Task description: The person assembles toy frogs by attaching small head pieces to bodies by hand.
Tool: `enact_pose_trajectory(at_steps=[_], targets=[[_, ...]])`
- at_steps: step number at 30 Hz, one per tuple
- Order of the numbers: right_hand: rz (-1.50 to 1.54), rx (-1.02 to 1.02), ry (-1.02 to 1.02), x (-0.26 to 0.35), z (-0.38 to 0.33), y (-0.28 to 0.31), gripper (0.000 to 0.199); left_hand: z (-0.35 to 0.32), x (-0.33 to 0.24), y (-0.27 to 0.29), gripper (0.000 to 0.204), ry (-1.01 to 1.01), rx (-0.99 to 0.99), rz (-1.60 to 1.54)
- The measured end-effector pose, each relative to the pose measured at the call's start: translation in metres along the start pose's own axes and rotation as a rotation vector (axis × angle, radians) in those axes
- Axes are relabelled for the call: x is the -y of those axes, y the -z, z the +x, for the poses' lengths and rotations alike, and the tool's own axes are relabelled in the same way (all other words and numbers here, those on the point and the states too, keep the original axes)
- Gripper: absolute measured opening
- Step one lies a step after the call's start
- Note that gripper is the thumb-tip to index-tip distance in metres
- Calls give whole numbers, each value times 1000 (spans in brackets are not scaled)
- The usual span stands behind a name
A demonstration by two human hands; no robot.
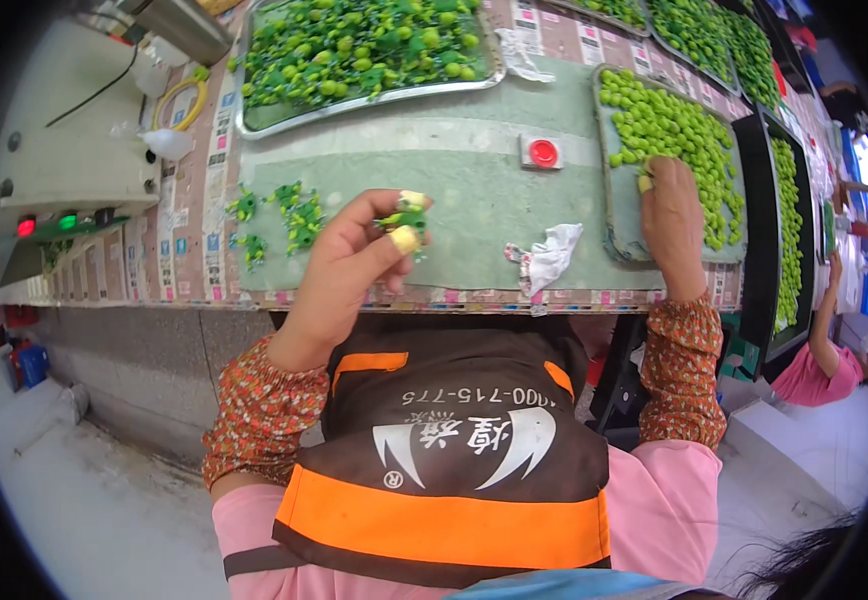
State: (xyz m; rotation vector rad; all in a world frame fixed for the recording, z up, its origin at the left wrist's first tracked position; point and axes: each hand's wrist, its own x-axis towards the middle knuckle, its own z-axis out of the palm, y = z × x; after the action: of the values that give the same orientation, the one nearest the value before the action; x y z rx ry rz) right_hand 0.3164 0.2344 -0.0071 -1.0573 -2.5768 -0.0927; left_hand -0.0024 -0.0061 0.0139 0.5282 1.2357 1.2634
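Observation:
Pinched between the thumb and forefinger of my left hand (346, 258) is a small green plastic piece (411, 219), held over the near part of the green mat (434, 265). Yellow coverings wrap these fingertips. My right hand (674, 215) is over a shallow tray (628, 226) of round light-green pieces (669, 130), its fingers pressed together; whatever they hold is hidden. Left of my left hand, small green-and-yellow pieces (299, 218) lie loose on the mat.
A metal tray (374, 107) heaped with green pieces stands at the far left. Between the trays sit a small box with a red button (542, 153) and a crumpled white paper (554, 256). Black bins (754, 200) stand right; a grey machine (74, 130) stands left. Another person (819, 370) is at far right.

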Motion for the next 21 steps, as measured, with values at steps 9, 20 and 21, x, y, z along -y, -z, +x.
enact_pose_trajectory(at_steps=[9,20,21], targets=[[769,60,-247,37,-2,18,23,2,15,-7,23,33,5,-42],[413,83,224,90,43,6,30,-7,20,-7,15,-17,42,97],[412,86,229,90,46,5,30,-7,22,-6,14,-53,58,92]])
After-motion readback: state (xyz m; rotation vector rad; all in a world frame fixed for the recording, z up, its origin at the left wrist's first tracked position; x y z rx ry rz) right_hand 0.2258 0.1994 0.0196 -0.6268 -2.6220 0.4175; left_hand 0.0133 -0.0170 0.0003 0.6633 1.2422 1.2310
